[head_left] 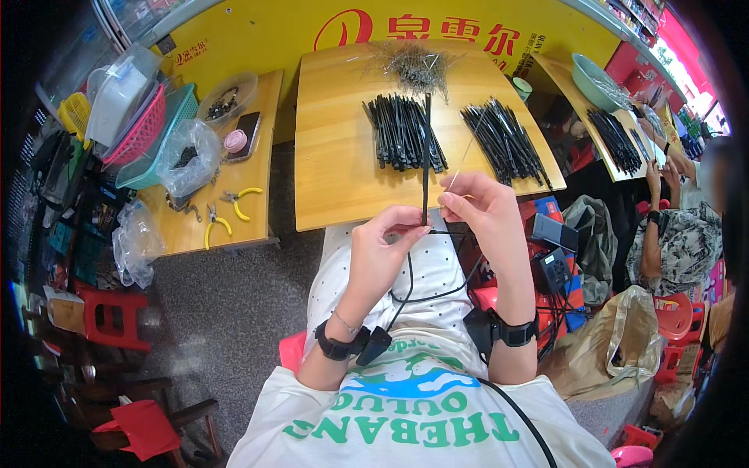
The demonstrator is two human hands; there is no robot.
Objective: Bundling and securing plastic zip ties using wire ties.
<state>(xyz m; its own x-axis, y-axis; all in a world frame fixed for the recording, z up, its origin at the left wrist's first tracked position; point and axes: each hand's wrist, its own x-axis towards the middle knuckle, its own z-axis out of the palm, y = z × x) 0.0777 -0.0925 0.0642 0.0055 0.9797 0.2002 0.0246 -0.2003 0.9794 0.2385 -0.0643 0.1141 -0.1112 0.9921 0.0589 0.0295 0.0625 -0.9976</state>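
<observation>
Between the thumb and fingers of my left hand [381,243], a long thin black strip [427,148] stands nearly upright above the near table edge. My right hand [485,209], just to its right, pinches a thin metal wire [463,162] that points up. The two hands are close together but apart. On the wooden table [331,117] beyond them lie a bundle of similar black strips [402,132] in the middle and another bundle [507,144] to the right. A loose heap of thin metal wires [419,69] sits at the far side.
A side table at left holds two yellow-handled pliers [217,224], a phone [246,129], a plastic bag [187,156] and stacked baskets [144,129]. At right, a person [679,226] works by another table with black strips and a green basin [597,82]. Black cables hang near my lap.
</observation>
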